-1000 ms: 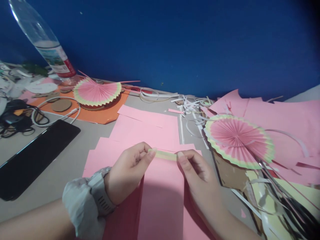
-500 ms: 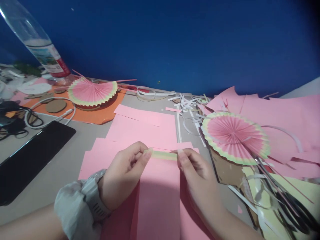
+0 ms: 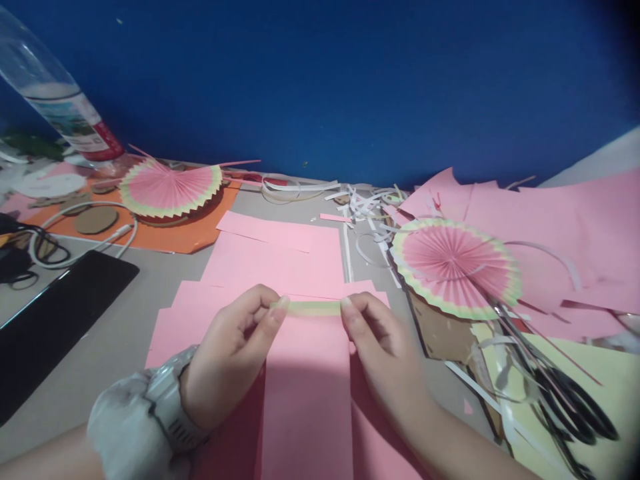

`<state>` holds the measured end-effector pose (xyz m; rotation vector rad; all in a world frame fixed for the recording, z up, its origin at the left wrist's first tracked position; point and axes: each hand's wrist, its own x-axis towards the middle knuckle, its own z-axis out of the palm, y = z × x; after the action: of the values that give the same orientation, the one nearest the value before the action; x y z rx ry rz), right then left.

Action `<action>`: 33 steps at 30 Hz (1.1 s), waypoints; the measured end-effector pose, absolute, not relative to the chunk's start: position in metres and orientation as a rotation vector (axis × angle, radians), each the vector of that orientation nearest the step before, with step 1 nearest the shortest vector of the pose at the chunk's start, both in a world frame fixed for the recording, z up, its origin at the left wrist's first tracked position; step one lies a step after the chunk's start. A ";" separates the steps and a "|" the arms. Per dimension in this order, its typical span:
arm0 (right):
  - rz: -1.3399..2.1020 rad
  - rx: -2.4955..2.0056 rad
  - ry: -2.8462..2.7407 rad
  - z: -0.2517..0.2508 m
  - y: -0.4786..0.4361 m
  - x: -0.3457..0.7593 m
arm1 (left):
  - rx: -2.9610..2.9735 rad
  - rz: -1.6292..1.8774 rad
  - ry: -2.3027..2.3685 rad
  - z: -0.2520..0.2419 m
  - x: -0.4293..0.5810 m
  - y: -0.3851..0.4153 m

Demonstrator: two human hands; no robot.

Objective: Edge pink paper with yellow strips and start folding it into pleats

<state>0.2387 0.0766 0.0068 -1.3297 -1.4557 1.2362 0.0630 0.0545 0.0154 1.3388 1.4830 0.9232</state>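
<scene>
A long pink paper strip point(image 3: 307, 387) with a green and pale yellow band along its far end lies before me, above other pink sheets point(image 3: 277, 260). My left hand point(image 3: 240, 347) is closed, pinching the left corner of the banded end between thumb and fingers. At the right corner, my right hand point(image 3: 377, 343) pinches the same end, also closed. The band stretches straight between both thumbs. A grey watch and a pale scrunchie point(image 3: 133, 423) circle my left wrist.
Pleated pink fans, one at right point(image 3: 453, 263) and one at back left point(image 3: 173, 187), flank the sheets. Black-handled scissors point(image 3: 570, 400) lie at right over yellow paper. A phone point(image 3: 65, 320), a cable and a plastic bottle point(image 3: 75, 120) are at left. Paper scraps point(image 3: 367, 203) litter the back.
The whole view has shifted slightly, so things appear a little farther left. Both hands keep their pinch on the paper's banded end, with hardly any other movement.
</scene>
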 end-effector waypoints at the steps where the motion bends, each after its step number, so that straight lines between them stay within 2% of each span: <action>1: 1.241 -1.338 -1.458 0.006 0.076 0.238 | 1.339 0.923 1.483 0.015 0.063 0.055; 26: 1.446 -1.262 -1.648 0.008 0.074 0.240 | 1.275 1.082 1.552 0.020 0.060 0.053; 33: 1.400 -1.258 -1.532 0.010 0.073 0.238 | 1.172 1.076 1.483 0.022 0.064 0.054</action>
<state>0.2377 0.0734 0.0101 -1.2583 -1.5323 1.3996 0.0637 0.0536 0.0215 1.1719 1.4834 1.0762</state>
